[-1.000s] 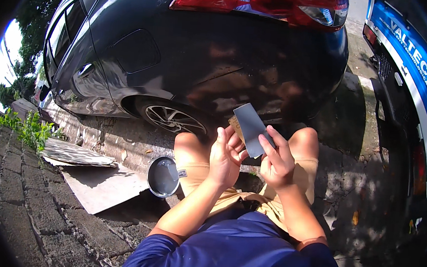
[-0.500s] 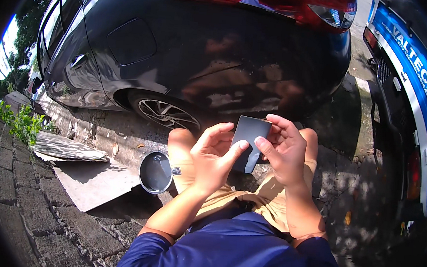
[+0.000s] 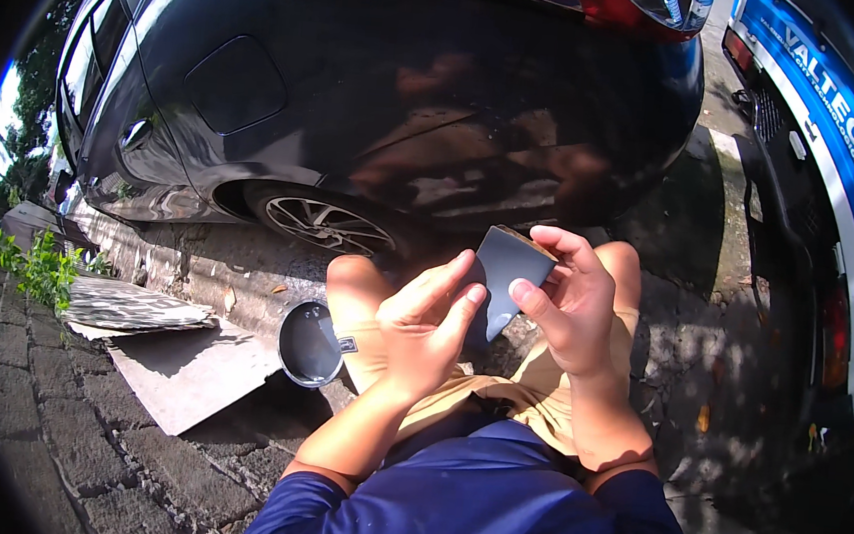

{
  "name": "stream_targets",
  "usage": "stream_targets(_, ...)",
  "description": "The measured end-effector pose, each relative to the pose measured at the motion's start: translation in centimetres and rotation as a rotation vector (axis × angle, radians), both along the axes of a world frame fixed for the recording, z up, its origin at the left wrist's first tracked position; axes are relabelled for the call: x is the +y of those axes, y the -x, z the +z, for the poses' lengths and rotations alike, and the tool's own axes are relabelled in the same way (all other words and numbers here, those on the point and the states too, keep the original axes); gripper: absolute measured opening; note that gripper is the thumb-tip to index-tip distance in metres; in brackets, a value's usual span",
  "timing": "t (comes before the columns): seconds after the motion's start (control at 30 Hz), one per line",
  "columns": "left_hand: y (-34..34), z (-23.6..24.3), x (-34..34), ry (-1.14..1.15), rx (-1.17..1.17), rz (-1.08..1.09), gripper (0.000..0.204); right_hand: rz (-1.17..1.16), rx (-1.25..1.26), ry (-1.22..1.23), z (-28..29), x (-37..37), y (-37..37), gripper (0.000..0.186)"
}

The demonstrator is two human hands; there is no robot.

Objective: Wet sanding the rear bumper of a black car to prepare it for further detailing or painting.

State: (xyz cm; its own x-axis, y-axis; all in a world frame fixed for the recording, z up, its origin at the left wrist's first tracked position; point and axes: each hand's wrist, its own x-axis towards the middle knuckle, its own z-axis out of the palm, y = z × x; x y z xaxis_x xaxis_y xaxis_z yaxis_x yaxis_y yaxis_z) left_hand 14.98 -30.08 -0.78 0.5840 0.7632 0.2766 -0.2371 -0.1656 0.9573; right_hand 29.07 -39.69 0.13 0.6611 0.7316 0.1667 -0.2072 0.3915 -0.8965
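Note:
My right hand (image 3: pixel 574 314) grips a small dark grey rectangular sheet (image 3: pixel 517 269) that looks like folded sandpaper, with a brownish upper edge. The right thumb presses on its face while the fingers curl behind its right side. At the sheet's left edge is my left hand (image 3: pixel 425 322), fingers stretched out and thumb apart; whether its tips touch the sheet I cannot tell. Both hands are above my knees, in front of a black car (image 3: pixel 361 91).
A round container of liquid (image 3: pixel 310 346) stands left of my knee, beside flattened cardboard (image 3: pixel 188 369). The car's rear wheel (image 3: pixel 325 221) is just beyond. A blue and white vehicle (image 3: pixel 847 150) stands at the right. Paving blocks (image 3: pixel 102 442) cover the left ground.
My left thumb has come off the face of the sheet and the left fingers have straightened. The sheet has tilted clockwise in my right hand. The view has shifted slightly.

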Motion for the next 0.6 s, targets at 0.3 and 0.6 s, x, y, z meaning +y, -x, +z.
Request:
stream_targets(0.3, 0.5, 0.7, -0.1, -0.115, 0.139, -0.039, 0.038, 0.051, -0.192, 0.122, 1.2, 0.6, -1.5, 0.015)
stream_targets(0.6, 1.1, 0.2, -1.4, -0.014, 0.009, 0.041, 0.041, -0.114, -0.207, 0.081, 1.5, 1.2, -0.4, 0.011)
